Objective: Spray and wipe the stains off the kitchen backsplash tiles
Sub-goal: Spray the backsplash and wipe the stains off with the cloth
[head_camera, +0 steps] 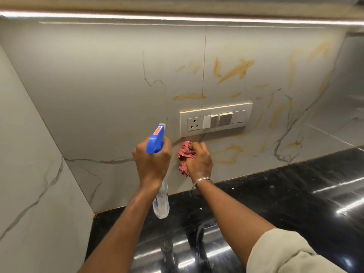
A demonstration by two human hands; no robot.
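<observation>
Stains [234,70] lie above and right of the switch plate [216,119]; right hand [199,160], gripping the cloth [185,154], is nearer; left hand [152,160] clasps the spray bottle [157,142].

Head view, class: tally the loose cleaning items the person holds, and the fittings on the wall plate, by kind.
Spray bottle: 1, in the left hand
Red cloth: 1, in the right hand
Socket on the wall plate: 1
Switches: 2
Total: 5

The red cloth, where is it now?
Head view, centre: the red cloth is bunched in the right hand, pressed on the tile just below the switch plate.
</observation>
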